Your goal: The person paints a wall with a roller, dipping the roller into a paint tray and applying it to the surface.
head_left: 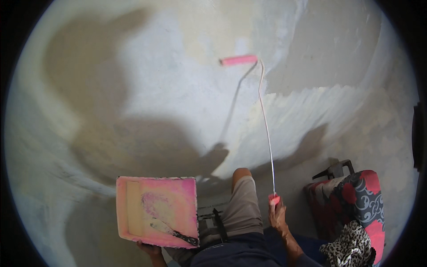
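My right hand (278, 217) is closed round the red handle of a long, thin-framed paint roller (269, 142). Its pink roller sleeve (239, 60) is up at the patchy wall (200, 84), with a shadow trailing below it. At the lower left, my left hand (150, 249) grips the near edge of a pink paint tray (126, 240); most of its fingers are hidden under the tray. Cream and magenta paint coats the tray. A flat tool with a dark, paint-smeared handle (184, 238) lies inside, its pale end covered in paint.
To the right stands a cushioned seat (349, 196) in dark red-and-grey floral cloth, a dark frame piece (340, 168) behind it. A spotted black-and-white cloth (353, 242) lies on its near end. My bent knee (242, 173) is close to the wall, between tray and roller handle.
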The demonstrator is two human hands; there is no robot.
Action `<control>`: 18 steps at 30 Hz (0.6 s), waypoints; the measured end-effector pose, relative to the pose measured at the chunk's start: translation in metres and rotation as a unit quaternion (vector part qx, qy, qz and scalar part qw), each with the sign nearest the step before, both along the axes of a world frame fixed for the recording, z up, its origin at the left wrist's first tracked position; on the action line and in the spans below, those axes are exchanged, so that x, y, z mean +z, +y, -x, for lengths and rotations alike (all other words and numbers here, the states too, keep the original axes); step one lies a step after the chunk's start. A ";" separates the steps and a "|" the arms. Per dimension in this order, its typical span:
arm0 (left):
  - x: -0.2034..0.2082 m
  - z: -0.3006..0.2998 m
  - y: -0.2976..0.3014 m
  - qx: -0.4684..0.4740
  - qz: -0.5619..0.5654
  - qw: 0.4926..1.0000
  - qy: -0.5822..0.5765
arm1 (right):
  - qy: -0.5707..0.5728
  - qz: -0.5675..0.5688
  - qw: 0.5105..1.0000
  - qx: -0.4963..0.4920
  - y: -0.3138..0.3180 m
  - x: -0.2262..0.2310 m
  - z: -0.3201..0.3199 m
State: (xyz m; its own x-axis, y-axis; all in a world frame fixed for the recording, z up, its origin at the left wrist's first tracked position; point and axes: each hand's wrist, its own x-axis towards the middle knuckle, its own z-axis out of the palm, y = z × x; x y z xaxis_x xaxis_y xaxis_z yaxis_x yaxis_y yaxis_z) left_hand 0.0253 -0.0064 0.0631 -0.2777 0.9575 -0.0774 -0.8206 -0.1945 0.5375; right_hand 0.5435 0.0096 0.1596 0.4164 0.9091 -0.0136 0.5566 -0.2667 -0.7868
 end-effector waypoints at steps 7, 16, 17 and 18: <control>0.003 -0.001 0.001 0.029 0.044 0.998 -0.043 | -0.062 -0.071 0.995 0.017 0.021 0.006 -0.007; 0.025 -0.017 0.009 -0.011 0.003 1.000 -0.014 | -0.077 -0.050 0.996 -0.016 0.017 -0.012 -0.014; 0.017 -0.008 0.006 -0.003 0.007 1.000 -0.011 | -0.080 -0.068 0.994 -0.007 0.026 -0.003 -0.013; 0.012 -0.005 0.005 0.003 0.011 1.000 -0.011 | -0.087 -0.084 0.993 0.001 0.034 0.009 -0.011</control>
